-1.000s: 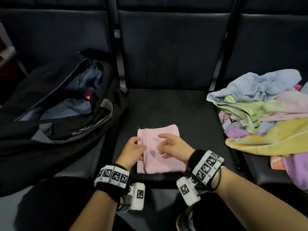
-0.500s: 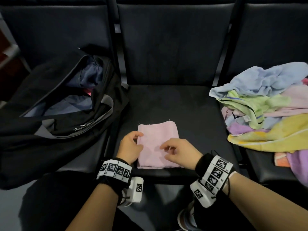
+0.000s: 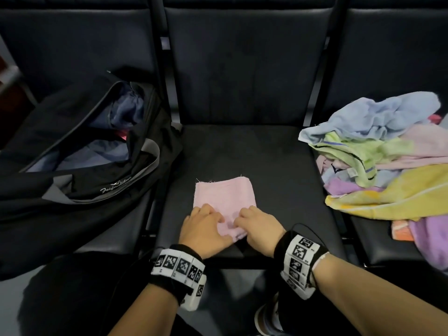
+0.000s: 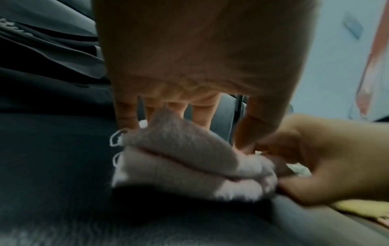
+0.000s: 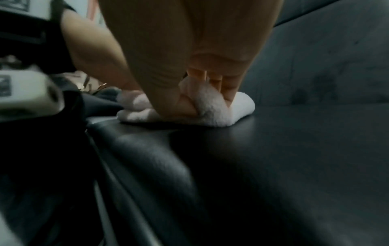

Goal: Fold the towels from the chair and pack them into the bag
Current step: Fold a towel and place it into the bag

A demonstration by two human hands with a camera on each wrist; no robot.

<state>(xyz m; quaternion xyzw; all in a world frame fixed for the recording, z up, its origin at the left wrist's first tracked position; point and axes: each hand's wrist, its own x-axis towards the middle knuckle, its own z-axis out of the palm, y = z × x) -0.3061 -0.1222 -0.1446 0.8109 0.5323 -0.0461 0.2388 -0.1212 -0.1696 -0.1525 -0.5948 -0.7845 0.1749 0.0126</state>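
Observation:
A pink towel (image 3: 224,196), folded into a small rectangle, lies on the middle black seat (image 3: 278,170). Both hands are at its near edge. My left hand (image 3: 213,220) grips the near left part, fingers over the cloth and thumb along the edge. In the left wrist view the pink towel (image 4: 179,159) is raised into a fold between the left hand's (image 4: 185,133) fingers and thumb. My right hand (image 3: 243,221) pinches the near right corner; the right wrist view shows the right hand (image 5: 205,103) with thumb and fingers closed on the pink towel (image 5: 240,108). The black bag (image 3: 72,146) lies unzipped on the left seat.
A loose pile of towels (image 3: 388,161), blue, green, pink, yellow and purple, covers the right seat. Blue cloth (image 3: 121,112) lies inside the bag. Seat backs (image 3: 242,69) rise behind. My knees and a shoe are below the seat's front edge.
Both hands slid back from the towel's middle to its near edge and took hold of it. The near edge is now bunched and slightly lifted.

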